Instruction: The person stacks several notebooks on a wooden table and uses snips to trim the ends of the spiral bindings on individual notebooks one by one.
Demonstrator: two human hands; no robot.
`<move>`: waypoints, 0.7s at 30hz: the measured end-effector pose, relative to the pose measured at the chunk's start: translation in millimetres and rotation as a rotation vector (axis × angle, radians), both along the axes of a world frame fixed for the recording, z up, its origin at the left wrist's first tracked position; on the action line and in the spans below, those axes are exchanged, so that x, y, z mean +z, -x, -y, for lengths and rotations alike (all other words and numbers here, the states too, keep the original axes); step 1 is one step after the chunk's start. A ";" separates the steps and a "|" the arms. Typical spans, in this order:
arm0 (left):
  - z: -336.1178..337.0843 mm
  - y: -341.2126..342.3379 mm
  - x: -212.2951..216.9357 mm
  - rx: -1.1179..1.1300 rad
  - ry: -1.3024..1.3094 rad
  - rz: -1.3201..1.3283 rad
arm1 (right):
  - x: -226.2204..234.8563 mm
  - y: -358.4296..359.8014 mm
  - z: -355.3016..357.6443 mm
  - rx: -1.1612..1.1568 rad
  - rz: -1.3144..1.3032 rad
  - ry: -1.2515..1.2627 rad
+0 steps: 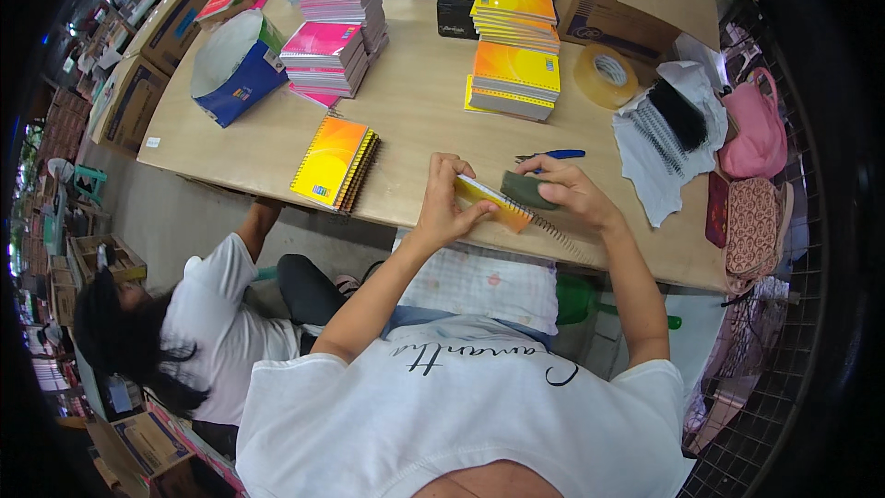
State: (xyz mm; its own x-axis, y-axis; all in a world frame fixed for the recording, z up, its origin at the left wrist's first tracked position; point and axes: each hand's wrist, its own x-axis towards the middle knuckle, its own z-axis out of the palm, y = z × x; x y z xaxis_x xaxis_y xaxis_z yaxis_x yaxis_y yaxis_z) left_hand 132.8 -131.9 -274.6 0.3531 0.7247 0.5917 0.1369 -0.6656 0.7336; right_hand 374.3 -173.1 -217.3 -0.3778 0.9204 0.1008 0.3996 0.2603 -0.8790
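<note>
My left hand (pixel 444 206) grips a small yellow and orange notebook (pixel 507 213) near the table's front edge, tilted up on its side. A thin dark spiral wire (pixel 559 236) runs along the notebook's edge and trails off beyond it to the right. My right hand (pixel 576 192) is closed on a dark green block-like pad (pixel 526 190), which lies against the wire edge; its exact kind I cannot make out. Just behind the right hand lies a tool with blue handles (pixel 558 154). A pile of spiral-bound yellow notebooks (pixel 329 162) is to the left.
Yellow notebook stacks (pixel 516 74) and pink ones (pixel 323 48) stand farther back. A tape roll (pixel 631 92), dark wire coils on white paper (pixel 645 186) and a pink bag (pixel 761 134) are at right. A blue box (pixel 241 100) stands left. A person (pixel 217 314) sits beside me.
</note>
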 end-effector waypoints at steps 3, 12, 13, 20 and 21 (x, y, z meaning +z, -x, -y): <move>0.7 -0.5 4.2 0.001 0.016 -0.008 | 8.5 4.8 0.9 -0.072 0.036 0.001; 1.4 -0.7 0.1 0.023 0.047 -0.028 | 23.2 -5.9 11.5 0.175 -0.717 0.270; 1.3 -1.2 -0.4 0.033 0.031 -0.031 | 29.8 -5.2 13.2 0.159 -0.729 0.266; -4.2 -2.5 4.8 0.050 0.020 -0.029 | 23.1 -5.3 11.6 0.224 -0.931 0.191; -3.6 -0.3 5.9 0.043 0.018 -0.025 | 22.3 -6.6 10.9 0.166 -0.804 0.192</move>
